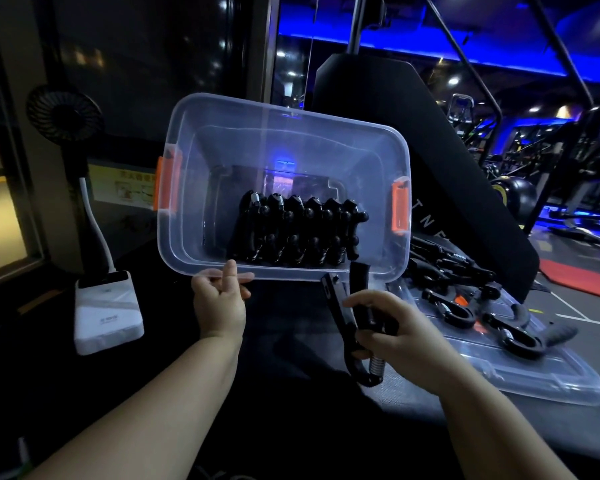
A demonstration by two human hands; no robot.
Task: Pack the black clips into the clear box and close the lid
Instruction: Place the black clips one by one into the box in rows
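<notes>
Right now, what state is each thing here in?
Clear box: open, tilted toward the camera, near rim held by the left grip.
Row of clips: packed inside the box.
Black clip: held in the right grip.
Lid: off, flat on the table, loose clips on it.
Orange latches: unfastened.

Tilted clear box (284,133) (clips (298,233) inside)

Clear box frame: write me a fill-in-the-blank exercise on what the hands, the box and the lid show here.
The left hand holds the clear box by its near ____.
The right hand grips one ____ clip.
The latches at the ends of the box are ____ in colour.
The lid lies flat to the ____ of the box, with loose clips on it.
Missing words: rim; black; orange; right.
</notes>
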